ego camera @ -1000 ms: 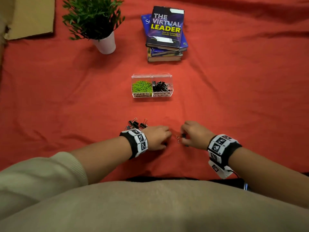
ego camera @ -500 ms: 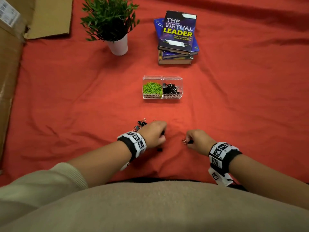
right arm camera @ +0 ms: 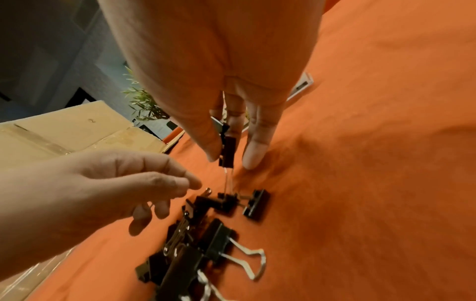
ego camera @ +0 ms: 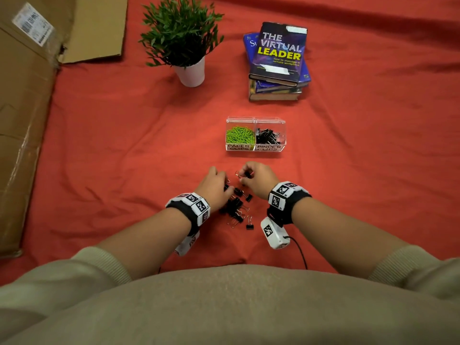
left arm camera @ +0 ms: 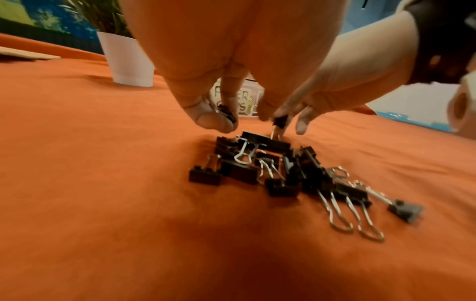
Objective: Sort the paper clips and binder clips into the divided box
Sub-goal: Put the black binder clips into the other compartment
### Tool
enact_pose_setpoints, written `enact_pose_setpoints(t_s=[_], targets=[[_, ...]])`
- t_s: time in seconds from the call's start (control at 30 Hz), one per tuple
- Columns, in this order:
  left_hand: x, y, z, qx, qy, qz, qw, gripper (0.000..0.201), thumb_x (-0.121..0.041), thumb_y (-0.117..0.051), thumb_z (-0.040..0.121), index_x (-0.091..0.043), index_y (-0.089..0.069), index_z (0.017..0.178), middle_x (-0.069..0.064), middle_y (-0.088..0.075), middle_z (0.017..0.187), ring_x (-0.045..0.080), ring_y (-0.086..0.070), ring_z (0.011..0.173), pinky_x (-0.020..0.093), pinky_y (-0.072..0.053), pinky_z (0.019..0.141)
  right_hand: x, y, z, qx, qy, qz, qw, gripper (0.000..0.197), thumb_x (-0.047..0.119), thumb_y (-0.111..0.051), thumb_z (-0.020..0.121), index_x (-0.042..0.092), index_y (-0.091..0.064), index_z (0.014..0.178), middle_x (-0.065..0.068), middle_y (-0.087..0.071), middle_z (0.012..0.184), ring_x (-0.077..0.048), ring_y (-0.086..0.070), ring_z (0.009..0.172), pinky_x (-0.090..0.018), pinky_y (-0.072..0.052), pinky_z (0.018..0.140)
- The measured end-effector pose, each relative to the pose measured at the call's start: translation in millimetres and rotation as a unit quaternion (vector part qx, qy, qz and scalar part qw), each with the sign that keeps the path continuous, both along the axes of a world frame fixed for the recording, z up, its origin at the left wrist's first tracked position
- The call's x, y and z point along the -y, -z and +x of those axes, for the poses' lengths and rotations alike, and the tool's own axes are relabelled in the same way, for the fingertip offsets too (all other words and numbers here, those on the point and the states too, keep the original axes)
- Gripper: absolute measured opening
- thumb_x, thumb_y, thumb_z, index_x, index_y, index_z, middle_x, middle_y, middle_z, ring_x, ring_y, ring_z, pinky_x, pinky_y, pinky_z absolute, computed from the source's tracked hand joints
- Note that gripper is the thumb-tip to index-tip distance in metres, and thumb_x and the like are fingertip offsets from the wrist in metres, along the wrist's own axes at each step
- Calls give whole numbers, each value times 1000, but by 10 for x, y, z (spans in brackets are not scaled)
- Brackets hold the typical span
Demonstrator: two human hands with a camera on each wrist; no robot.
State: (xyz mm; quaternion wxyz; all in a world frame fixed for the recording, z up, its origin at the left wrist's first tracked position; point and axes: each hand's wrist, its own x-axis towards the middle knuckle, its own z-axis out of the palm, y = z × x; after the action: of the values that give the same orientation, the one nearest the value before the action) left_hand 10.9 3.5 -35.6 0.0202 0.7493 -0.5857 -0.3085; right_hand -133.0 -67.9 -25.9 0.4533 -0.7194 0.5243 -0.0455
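Binder clips [ego camera: 235, 206] lie heaped between both hands, unsorted, while the divided box [ego camera: 255, 147] beyond holds many; right hand [ego camera: 258, 179] pinches one, left hand [ego camera: 216, 186] seemingly another.

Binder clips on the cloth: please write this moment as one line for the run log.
right hand: pinches one binder clip | left hand: holds a clip over pile | box: both sides part filled

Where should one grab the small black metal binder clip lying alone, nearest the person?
Pinch the folded body of the small black metal binder clip from above, on the person's side. It lies on the red cloth clear of the heap of black clips, wire loops pointing away toward it, so the body is probably the freest, firmest hold.
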Motion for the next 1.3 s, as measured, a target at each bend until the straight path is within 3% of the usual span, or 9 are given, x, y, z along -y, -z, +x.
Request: enact_pose_setpoints(t_s=[0.2, 0.37, 0.43, 0.57, 0.77, 0.87, 1.0, 1.17, 1.3], targets=[[-58, 86, -22, -6, 33, -10, 999, 36, -27, -66, 85, -7, -50, 111, 11, -42, 112, 32, -55, 98, 39, -44, 83, -90, 66, 60, -30, -65, 18, 997, 16, 7, -70, 74, 9, -65, 89, -3, -66, 90, -13, -54, 75, -21, -38, 67], [-17, 84, 9, 0, 61, -37, 997, 23, -21, -65, 83, -10, -52, 99, 8, -48, 105, 30, -55, 96, 38, -43, 81, -109, 93, 49, -20, -38, 60, 997, 15, 4, -71, 74, 17, -64, 79, 11, -57, 65, -5, -51, 57, -18, -39, 54], [6, 80, 15, 13, 88, -42, 995, 20, -21, -62, 83, -10, -52, 97, 8, -50, 105, 31, -55, 97, 39, -43, 81, -39, 43, 3, -12, -20, 71, 997, 16, 5, -73, 73, 18, -65, 77, 8, -59, 66, -6, -54, 59, -20, -42, 59], [21, 70, -7, 53, 133, -37, 989, 19, -23, -55, 86, -14, -51, 103, 6, -48, 109, 31, -52, 99, 46, -50, 78, 341, -204, -157, 31, 63, 23, 997, 18, 4, -74, 72, 19, -65, 76, -1, -66, 81, -12, -58, 77, -26, -47, 75], [60, 10, -103, 88, 141, -23, 986, 22, -20, -51, 88, -7, -51, 106, 14, -46, 111, 35, -54, 97, 42, -44, 68, 966, -444, -336, -20, 134, -109, 985, 12, 6, -68, 77, 16, -66, 84, -6, -69, 90, -14, -58, 78, -21, -42, 69], [104, -10, -119, 92, 141, -16, 986, 24, -20, -52, 86, -5, -50, 106, 16, -47, 110, 37, -56, 94, 38, -36, 64, 1003, -439, -340, -58, 75, -153, 984, 19, 13, -69, 79, 14, -66, 98, -9, -65, 103, -18, -55, 89, -22, -41, 77], [148, -6, -67, 48, 106, -22, 993, 24, -22, -53, 85, -5, -53, 102, 15, -52, 106, 38, -57, 92, 43, -46, 73, 646, -363, -272, -71, -72, -216, 971, 28, 16, -66, 80, 14, -63, 108, -10, -55, 114, -27, -46, 113, -35, -37, 99], [195, -25, 3, -34, 32, -40, 998, 13, -19, -55, 85, -9, -57, 93, 10, -60, 101, 29, -57, 93, 36, -43, 79, -62, -53, -243, -74, -306, -63, 947, 35, 7, -61, 76, 12, -65, 111, -13, -56, 102, -27, -53, 98, -39, -45, 89], [300, -175, -35, -93, -29, -66, 993, 9, -18, -59, 84, -12, -60, 90, 4, -62, 96, 21, -58, 87, 32, -46, 77, -173, 48, -329, -88, -309, -69, 944, 33, 2, -55, 79, 3, -64, 110, -16, -53, 107, -31, -53, 102, -36, -43, 89]])
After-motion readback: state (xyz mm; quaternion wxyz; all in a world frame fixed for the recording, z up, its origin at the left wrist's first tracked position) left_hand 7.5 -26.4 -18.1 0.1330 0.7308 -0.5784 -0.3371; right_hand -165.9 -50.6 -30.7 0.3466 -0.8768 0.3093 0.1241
